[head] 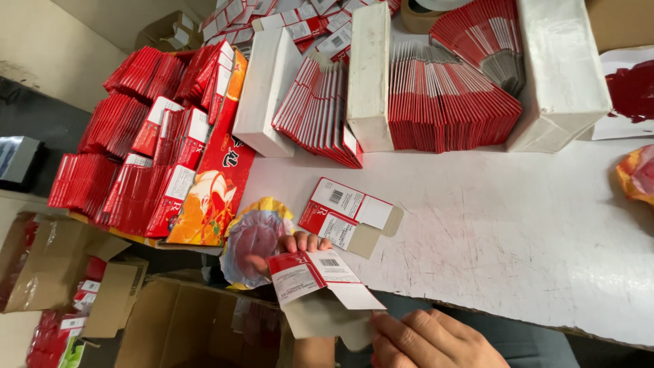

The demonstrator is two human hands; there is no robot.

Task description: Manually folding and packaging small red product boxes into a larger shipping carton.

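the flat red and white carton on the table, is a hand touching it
No, the flat carton lies alone on the white table, while both hands hold another carton blank nearer the table's edge.

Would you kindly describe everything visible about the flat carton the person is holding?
The flat carton is an unfolded box blank of thin card, red and white outside with a barcode panel, its grey-brown inner flaps hanging below. It is held tilted just off the near edge of the white table, above an open cardboard box. The left hand pinches its upper edge; the right hand meets its lower flap.
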